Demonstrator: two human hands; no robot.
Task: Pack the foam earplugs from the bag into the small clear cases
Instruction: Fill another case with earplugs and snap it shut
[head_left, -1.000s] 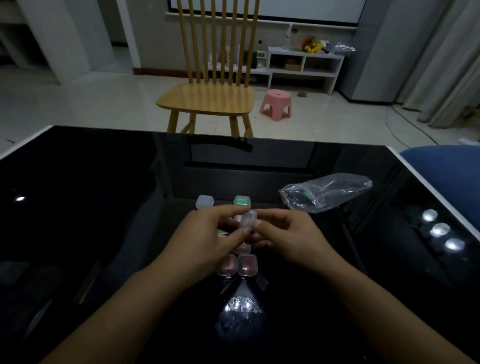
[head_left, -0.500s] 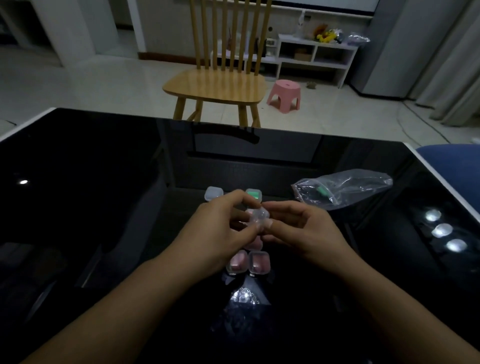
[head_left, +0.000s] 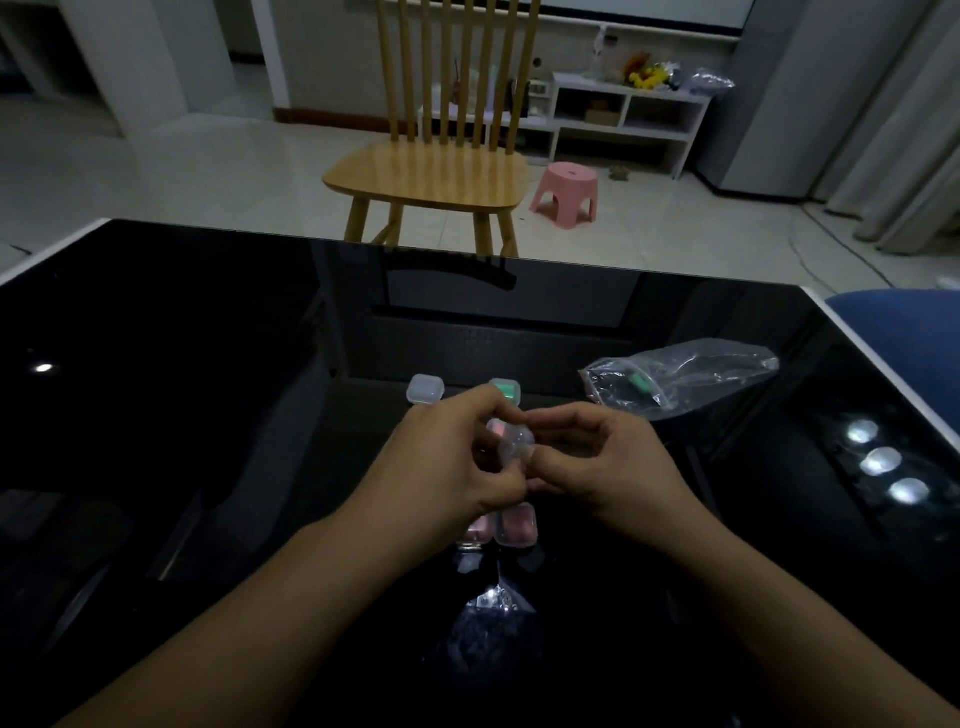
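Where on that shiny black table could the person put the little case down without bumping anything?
The glossy black table is bare across its whole left side, left of the empty clear plastic case, and along the far edge by the wooden chair. It is crowded under both hands, where pink-filled cases sit, and right, by the crumpled clear plastic bag.

The glossy black table carried a crumpled clear bag to the right, one green earplug showing inside. Near the middle sat an empty clear case, a green-filled case beside it, and a pink-filled case nearer.
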